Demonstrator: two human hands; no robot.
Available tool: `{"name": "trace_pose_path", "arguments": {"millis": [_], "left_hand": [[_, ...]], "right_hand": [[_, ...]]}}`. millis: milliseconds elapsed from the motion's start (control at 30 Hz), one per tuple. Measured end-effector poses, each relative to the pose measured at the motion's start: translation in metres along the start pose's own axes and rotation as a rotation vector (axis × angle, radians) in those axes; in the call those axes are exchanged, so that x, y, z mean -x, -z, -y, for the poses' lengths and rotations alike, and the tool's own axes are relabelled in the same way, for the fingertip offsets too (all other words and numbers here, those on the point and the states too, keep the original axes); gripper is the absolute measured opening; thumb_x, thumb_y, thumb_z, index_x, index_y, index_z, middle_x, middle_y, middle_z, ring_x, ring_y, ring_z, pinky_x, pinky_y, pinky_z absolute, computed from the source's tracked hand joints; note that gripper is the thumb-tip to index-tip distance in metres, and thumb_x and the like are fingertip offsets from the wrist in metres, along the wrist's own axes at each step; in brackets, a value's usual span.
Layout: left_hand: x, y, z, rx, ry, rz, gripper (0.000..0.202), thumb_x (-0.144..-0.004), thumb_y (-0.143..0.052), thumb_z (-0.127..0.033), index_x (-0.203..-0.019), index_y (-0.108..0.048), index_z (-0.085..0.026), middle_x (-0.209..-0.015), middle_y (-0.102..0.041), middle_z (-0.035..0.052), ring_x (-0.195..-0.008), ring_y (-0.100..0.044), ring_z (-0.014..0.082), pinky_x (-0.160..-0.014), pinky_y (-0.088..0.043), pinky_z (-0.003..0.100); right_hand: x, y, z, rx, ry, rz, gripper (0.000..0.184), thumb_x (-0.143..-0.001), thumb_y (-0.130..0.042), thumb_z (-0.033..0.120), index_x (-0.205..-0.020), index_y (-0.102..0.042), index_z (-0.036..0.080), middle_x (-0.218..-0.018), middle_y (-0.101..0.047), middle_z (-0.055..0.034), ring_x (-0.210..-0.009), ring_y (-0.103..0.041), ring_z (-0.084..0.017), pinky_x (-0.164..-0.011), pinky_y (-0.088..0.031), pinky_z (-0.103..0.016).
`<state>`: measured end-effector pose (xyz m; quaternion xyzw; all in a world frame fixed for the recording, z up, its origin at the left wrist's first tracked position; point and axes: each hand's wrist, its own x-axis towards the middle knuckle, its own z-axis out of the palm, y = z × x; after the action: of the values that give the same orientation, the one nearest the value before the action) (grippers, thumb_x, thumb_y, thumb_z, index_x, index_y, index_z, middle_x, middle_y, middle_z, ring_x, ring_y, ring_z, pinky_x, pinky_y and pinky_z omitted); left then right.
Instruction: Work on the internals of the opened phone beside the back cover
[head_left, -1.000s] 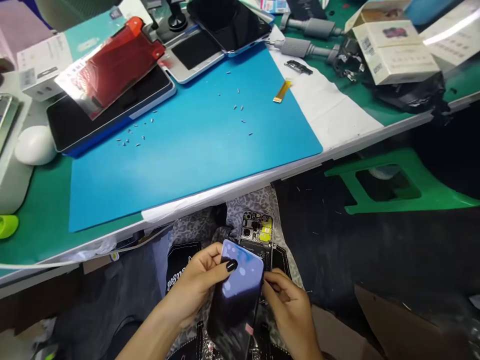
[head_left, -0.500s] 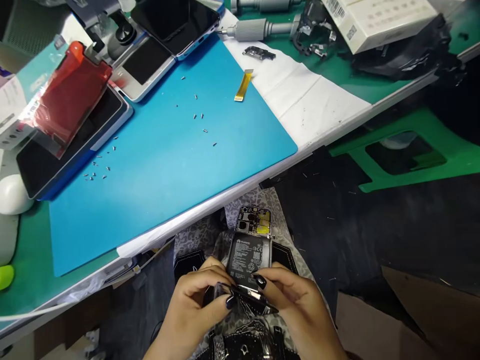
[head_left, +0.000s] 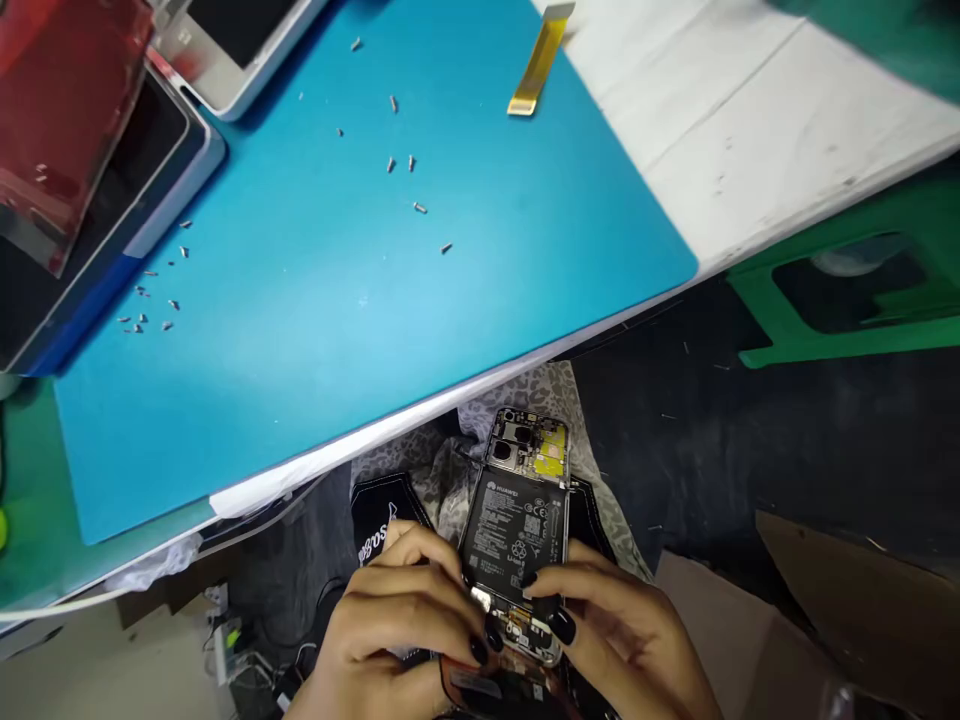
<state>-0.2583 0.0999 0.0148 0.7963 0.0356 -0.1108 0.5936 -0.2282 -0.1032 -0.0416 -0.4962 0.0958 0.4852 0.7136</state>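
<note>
Below the desk (head_left: 750, 120) edge, over the lap: left hand (head_left: 397, 625) and right hand (head_left: 630, 635), each grip closed on the opened phone (head_left: 521, 520), battery (head_left: 514, 525) facing up.

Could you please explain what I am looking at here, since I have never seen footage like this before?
There is no machine: a person wears a camera on the head, looking down at their own two hands. The left hand and right hand grip the lower end of an opened phone over the lap, its battery and circuit board exposed. Above lies a worktable with a blue mat, scattered small screws, a yellow flex cable and, at the left, devices under a red film. A green stool stands on the floor to the right.
</note>
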Motion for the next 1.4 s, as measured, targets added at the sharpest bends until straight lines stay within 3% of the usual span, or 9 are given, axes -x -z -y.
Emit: {"name": "trace_pose_path", "arguments": {"millis": [167,300,433,600,900,1067,1200,1267,1400], "left_hand": [[0.022,0.000,0.004,0.073,0.168,-0.149,0.008,-0.074,-0.078,-0.026,-0.073,-0.071,-0.023,-0.127,-0.060,0.0020,-0.123,-0.051,0.0211,-0.102,-0.042,0.032],[0.031,-0.004,0.012,0.418,0.280,-0.165,0.008,-0.074,-0.078,-0.020,-0.080,-0.075,-0.024,-0.148,-0.043,0.0053,-0.127,-0.050,0.0319,-0.106,-0.042,0.046],[0.022,-0.004,0.017,0.571,0.255,-0.097,0.027,-0.072,-0.075,-0.005,-0.090,-0.077,-0.026,-0.142,-0.051,0.0088,-0.116,-0.061,0.0310,-0.094,-0.053,0.043],[0.011,0.000,0.013,0.588,0.172,-0.021,0.037,-0.071,-0.074,-0.001,-0.100,-0.075,-0.024,-0.119,-0.068,0.0110,-0.102,-0.068,0.0268,-0.082,-0.058,0.036],[0.023,0.011,0.007,0.326,-0.063,0.055,0.036,-0.074,-0.074,-0.005,-0.109,-0.070,-0.015,-0.113,-0.070,0.0135,-0.093,-0.071,0.0232,-0.077,-0.060,0.029],[0.031,0.017,0.001,0.206,-0.092,0.092,0.024,-0.078,-0.072,-0.013,-0.102,-0.071,-0.016,-0.112,-0.070,0.0118,-0.087,-0.072,0.0185,-0.077,-0.058,0.022],[0.035,0.018,-0.004,0.166,-0.087,0.107,0.022,-0.078,-0.073,-0.015,-0.100,-0.071,-0.016,-0.112,-0.070,0.0108,-0.085,-0.072,0.0163,-0.077,-0.057,0.020],[0.036,0.020,-0.006,0.153,-0.090,0.116,0.023,-0.077,-0.073,-0.012,-0.100,-0.071,-0.014,-0.116,-0.068,0.0130,-0.089,-0.071,0.0174,-0.080,-0.057,0.021],[0.038,0.022,-0.010,0.148,-0.106,0.146,0.022,-0.076,-0.073,-0.008,-0.098,-0.070,-0.010,-0.119,-0.067,0.0161,-0.097,-0.070,0.0200,-0.085,-0.056,0.023]], "right_hand": [[0.003,-0.006,0.002,0.088,0.156,0.038,0.017,-0.088,-0.058,0.021,-0.094,-0.069,0.032,-0.096,-0.065,0.0010,-0.089,-0.067,-0.013,-0.076,-0.056,-0.018],[0.000,-0.004,0.005,0.243,0.259,0.056,0.023,-0.085,-0.059,0.013,-0.096,-0.068,0.031,-0.096,-0.067,0.0017,-0.086,-0.068,-0.011,-0.076,-0.056,-0.016],[-0.007,-0.001,0.014,0.443,0.433,0.063,0.030,-0.080,-0.062,0.009,-0.100,-0.068,0.030,-0.105,-0.069,0.0007,-0.088,-0.069,-0.010,-0.078,-0.055,-0.013],[-0.010,0.002,0.027,0.651,0.624,0.048,0.029,-0.080,-0.061,0.006,-0.099,-0.068,0.027,-0.092,-0.069,0.0035,-0.074,-0.066,-0.004,-0.073,-0.052,-0.005],[0.003,-0.005,0.034,0.715,0.697,0.122,0.024,-0.082,-0.060,0.006,-0.093,-0.071,0.025,-0.074,-0.068,0.0039,-0.063,-0.066,-0.004,-0.065,-0.052,-0.005],[0.004,-0.011,0.040,0.685,0.685,0.194,0.033,-0.081,-0.051,-0.002,-0.093,-0.069,0.024,-0.077,-0.068,0.0038,-0.065,-0.066,-0.003,-0.066,-0.052,-0.006],[0.005,-0.016,0.043,0.765,0.721,0.144,0.007,-0.089,-0.063,0.020,-0.087,-0.067,0.024,-0.076,-0.068,0.0041,-0.066,-0.067,-0.004,-0.066,-0.053,-0.007],[0.005,-0.018,0.044,0.831,0.765,0.080,0.012,-0.090,-0.062,0.031,-0.083,-0.068,0.024,-0.074,-0.069,0.0042,-0.064,-0.066,-0.003,-0.066,-0.053,-0.006],[0.011,-0.021,0.040,0.905,0.792,0.018,0.011,-0.088,-0.064,0.035,-0.083,-0.070,0.027,-0.072,-0.071,0.0052,-0.062,-0.067,-0.006,-0.064,-0.053,-0.008]]}}
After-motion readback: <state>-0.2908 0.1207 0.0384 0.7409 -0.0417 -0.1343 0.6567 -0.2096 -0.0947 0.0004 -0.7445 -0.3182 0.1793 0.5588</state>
